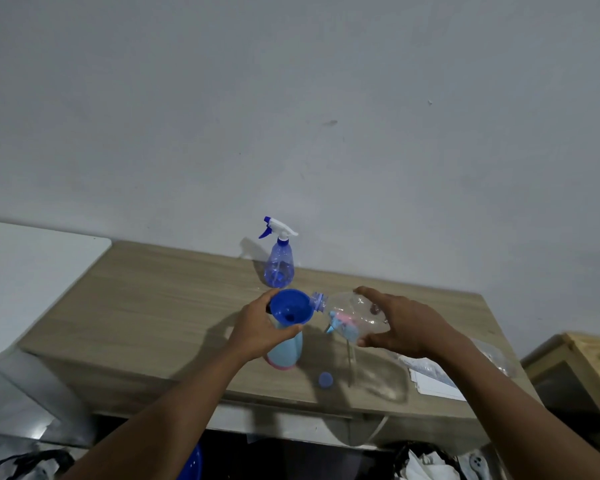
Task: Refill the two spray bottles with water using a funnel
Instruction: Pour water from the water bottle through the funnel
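A pale blue spray bottle with a pink base was seen upright near the middle of the wooden table, its sprayer off and a blue funnel seated in its neck. The left hand was wrapped round that neck just beneath the funnel, thumb and fingers curled. A clear plastic bottle was grasped by the right hand and held tipped on its side, its uncapped mouth laid against the funnel's rim at three o'clock. Whether water was running could not be told. A second spray bottle, tinted blue, with its trigger head on and partly filled, was set at twelve o'clock from the funnel, by the wall. A blue cap lay at five o'clock, and papers at four o'clock
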### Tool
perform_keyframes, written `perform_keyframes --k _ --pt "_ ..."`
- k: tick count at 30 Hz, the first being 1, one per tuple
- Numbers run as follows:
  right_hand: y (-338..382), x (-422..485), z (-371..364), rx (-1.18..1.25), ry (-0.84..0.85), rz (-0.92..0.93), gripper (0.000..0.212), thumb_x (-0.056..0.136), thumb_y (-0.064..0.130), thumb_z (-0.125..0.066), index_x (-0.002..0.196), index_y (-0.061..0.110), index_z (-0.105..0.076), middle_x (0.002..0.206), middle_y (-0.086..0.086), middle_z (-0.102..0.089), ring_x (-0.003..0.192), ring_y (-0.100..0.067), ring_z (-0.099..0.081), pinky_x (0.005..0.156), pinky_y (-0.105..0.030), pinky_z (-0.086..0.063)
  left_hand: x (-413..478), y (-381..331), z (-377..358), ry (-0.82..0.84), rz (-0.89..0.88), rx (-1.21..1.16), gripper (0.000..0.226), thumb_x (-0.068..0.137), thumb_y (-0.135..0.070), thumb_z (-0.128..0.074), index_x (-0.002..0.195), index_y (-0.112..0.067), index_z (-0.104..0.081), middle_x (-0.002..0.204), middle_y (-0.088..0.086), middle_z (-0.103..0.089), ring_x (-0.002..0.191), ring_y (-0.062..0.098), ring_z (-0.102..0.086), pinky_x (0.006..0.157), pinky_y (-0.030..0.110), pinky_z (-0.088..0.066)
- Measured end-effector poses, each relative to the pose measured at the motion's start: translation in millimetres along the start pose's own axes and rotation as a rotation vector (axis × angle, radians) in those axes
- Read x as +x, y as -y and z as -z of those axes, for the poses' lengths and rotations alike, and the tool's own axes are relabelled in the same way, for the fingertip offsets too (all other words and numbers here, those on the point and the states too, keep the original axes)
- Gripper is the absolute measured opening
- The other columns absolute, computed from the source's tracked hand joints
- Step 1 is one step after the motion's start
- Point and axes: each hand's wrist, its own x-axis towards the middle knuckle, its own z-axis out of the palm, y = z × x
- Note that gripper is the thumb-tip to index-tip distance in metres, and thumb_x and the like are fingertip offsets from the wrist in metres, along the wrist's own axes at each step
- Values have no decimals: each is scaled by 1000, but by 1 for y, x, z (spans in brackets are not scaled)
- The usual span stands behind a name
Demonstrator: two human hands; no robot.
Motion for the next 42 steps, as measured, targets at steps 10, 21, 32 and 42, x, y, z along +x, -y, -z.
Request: perform_keyframes --k 10,21,32,42 --pt "4 10 0 -166 -5 2 93 75 69 -66 150 45 -17 135 6 -59 118 -24 -59 92 -35 -44 -1 -4 2 -1 -27 12 56 63 -38 -90 104 -53 -56 101 -22 -69 94 -2 -64 90 31 -55" --pt "6 19 -3 -256 -23 29 93 75 70 -64 151 42 -17 133 4 -60 119 -22 -60 96 -39 -45 2 -2 1 12 -16 6 57 62 -45 -88 112 -45 -61 100 -19 -71 94 1 -65 90 36 -57" --pt "5 25 -6 -285 -35 44 94 76 71 -64 151 42 -15 132 3 -60 116 -21 -61 96 -40 -44 4 -1 2 1 -11 5 56 60 -43 -89 107 -52 -59 101 -20 -70 94 0 -65 89 33 -56" --pt "1 22 -11 -240 -69 41 92 75 71 -63 149 44 -16 129 5 -60 116 -21 -60 95 -40 -44 5 0 2 11 -16 8 56 61 -42 -89 108 -51 -59 102 -21 -70 95 -2 -64 89 31 -56"
